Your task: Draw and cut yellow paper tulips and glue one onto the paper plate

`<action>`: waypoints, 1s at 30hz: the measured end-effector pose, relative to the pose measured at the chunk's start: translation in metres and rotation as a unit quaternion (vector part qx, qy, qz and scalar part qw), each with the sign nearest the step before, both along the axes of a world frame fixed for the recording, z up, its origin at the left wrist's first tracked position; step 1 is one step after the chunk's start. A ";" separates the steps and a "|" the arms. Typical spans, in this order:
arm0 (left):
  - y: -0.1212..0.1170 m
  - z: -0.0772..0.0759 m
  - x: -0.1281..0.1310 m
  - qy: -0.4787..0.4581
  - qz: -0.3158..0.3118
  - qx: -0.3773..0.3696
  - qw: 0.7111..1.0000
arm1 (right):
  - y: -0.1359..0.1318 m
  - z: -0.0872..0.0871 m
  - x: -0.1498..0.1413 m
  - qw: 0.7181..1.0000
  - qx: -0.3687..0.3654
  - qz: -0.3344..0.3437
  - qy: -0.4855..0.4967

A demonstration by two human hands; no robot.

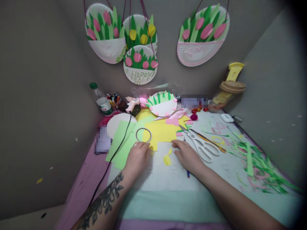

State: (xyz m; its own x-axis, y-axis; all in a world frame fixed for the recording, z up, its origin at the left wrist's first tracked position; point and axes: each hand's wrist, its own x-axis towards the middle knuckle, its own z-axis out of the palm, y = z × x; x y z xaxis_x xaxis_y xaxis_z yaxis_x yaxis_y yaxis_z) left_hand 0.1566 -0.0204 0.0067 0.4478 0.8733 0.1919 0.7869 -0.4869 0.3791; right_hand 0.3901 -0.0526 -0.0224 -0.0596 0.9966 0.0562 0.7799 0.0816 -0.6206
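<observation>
Here, the yellow cutout (167, 160) lies at seven o'clock from my nearer right hand's (189, 157) loosely parted fingers (177, 142); whether my left hand (137, 157) pinches anything, I can't tell.

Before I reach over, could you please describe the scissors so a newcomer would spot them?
On the table, look just beyond and right of the right hand. The scissors lie there, pointing away and to the left. Being white and loop-handled sets them apart from the nearby orange stick.

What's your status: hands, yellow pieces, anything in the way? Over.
Left hand at grey ring. Right hand open. Yellow cut pieces lie between them. Possible obstacle: blue pen partly hidden by right hand.
</observation>
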 end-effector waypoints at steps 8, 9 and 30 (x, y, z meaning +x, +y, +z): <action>-0.004 0.000 0.004 -0.050 -0.017 0.014 0.999 | 0.007 0.002 -0.011 0.998 -0.024 0.050 -0.014; -0.004 0.001 0.003 -0.065 -0.016 0.012 0.998 | 0.008 0.002 -0.011 0.998 -0.028 0.052 -0.016; -0.031 0.019 0.036 -0.386 0.081 -0.522 0.756 | -0.028 0.016 -0.021 0.931 0.321 0.151 0.088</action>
